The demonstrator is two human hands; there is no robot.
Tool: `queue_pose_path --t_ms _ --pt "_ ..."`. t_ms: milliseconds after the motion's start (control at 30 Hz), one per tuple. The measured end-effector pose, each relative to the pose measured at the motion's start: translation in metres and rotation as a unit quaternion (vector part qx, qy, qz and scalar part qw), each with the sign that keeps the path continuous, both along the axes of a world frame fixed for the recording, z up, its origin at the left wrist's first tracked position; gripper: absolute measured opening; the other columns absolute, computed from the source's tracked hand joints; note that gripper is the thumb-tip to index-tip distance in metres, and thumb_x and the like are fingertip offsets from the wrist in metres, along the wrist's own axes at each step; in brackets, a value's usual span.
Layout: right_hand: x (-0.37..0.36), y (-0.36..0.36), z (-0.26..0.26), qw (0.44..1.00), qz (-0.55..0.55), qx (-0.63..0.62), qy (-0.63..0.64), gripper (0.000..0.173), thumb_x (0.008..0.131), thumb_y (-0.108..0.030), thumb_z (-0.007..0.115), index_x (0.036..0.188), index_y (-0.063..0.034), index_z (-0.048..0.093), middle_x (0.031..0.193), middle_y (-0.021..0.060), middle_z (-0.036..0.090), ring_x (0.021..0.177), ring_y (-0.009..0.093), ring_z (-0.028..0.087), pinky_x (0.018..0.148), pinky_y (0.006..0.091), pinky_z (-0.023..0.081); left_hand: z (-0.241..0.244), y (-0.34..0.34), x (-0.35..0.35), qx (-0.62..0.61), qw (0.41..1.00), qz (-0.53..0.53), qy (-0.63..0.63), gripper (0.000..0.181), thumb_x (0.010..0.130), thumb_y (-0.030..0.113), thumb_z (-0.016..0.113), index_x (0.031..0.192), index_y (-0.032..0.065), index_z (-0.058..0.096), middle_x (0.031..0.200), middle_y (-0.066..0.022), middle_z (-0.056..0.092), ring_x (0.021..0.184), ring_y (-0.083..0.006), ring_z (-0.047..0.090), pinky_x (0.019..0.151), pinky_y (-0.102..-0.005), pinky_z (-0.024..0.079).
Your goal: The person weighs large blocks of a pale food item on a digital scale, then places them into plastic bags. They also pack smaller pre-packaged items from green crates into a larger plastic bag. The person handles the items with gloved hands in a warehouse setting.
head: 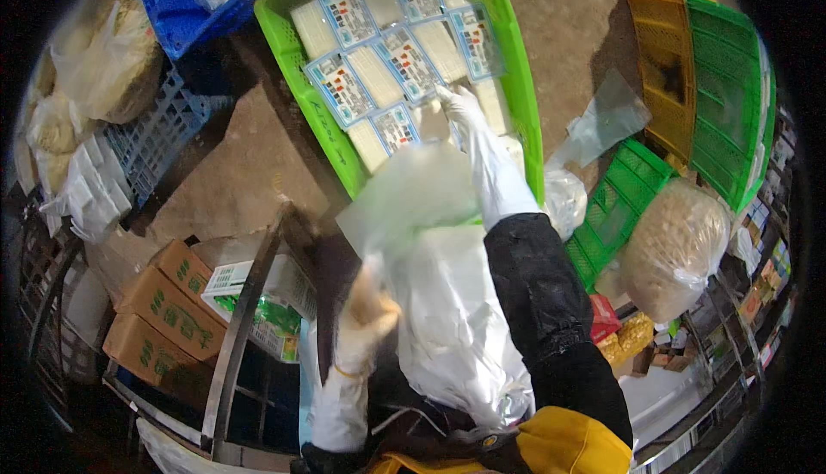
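A lime-green plastic crate stands before me, filled with rows of flat white packs, several with blue-edged printed labels. My right hand, in a white glove, reaches into the crate and touches packs near its middle; its palm side is hidden. A translucent plastic bag, blurred, spreads over the crate's near end. Close to its lower left corner is my left hand, also gloved and blurred by motion; whether it grips the bag is unclear. Glossy white plastic lies against my front.
Left are a blue crate, bagged pale goods, a metal frame and cardboard cartons. Green crates, a yellow crate, loose plastic film and a full clear bag are on the right.
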State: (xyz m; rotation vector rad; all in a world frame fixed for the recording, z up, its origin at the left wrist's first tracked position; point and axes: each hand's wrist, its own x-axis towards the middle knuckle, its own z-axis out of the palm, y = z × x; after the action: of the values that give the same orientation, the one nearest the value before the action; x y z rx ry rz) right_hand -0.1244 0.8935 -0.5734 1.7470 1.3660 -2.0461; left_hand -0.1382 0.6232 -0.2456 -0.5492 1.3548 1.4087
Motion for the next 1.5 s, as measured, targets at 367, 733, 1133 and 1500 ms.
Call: queue_pose_path --t_ms 367,733,1133,1500 --pt "0.013 -0.014 0.085 0.993 0.034 0.08 0.079 0.038 0.076 -0.019 0.062 0.109 -0.0004 0.056 0.086 0.0085 0.061 0.069 0.01 0.053 0.059 0.0242 0.043 -0.012 -0.025 0.013 -0.025 0.999 -0.025 -0.012 0.037 0.082 0.019 0.054 0.113 -0.0006 0.051 0.07 -0.0068 0.057 0.06 -0.0109 0.053 0.06 -0.0203 0.043" --pt "0.114 -0.071 0.247 0.971 0.07 -0.219 -0.063 0.034 0.08 -0.006 0.057 0.113 -0.0029 0.056 0.075 0.0018 0.06 0.042 0.005 0.04 0.036 0.019 0.03 -0.01 -0.002 -0.008 0.083 0.996 -0.045 -0.002 0.079 0.073 -0.007 0.049 0.139 0.0055 0.009 0.078 -0.0074 0.057 0.063 -0.0128 0.052 0.065 -0.0229 0.044" --pt "0.054 -0.023 0.233 0.976 0.201 0.062 0.052 0.035 0.078 -0.023 0.059 0.102 0.0015 0.059 0.093 0.0172 0.061 0.081 0.024 0.061 0.072 0.0338 0.049 0.001 -0.024 0.008 -0.047 0.999 0.026 0.004 0.033 0.079 0.009 0.053 0.109 -0.0043 0.05 0.075 -0.012 0.06 0.056 -0.0149 0.057 0.055 -0.0231 0.046" --pt "0.058 0.009 0.022 0.835 0.219 0.474 -0.172 0.053 0.066 -0.017 0.067 0.115 -0.0074 0.048 0.105 0.0133 0.054 0.095 0.027 0.053 0.086 0.0352 0.042 0.014 -0.026 0.018 -0.065 0.993 0.043 0.085 0.049 0.077 0.011 0.062 0.121 -0.0005 0.044 0.073 -0.0066 0.057 0.065 -0.0152 0.054 0.061 -0.0265 0.045"
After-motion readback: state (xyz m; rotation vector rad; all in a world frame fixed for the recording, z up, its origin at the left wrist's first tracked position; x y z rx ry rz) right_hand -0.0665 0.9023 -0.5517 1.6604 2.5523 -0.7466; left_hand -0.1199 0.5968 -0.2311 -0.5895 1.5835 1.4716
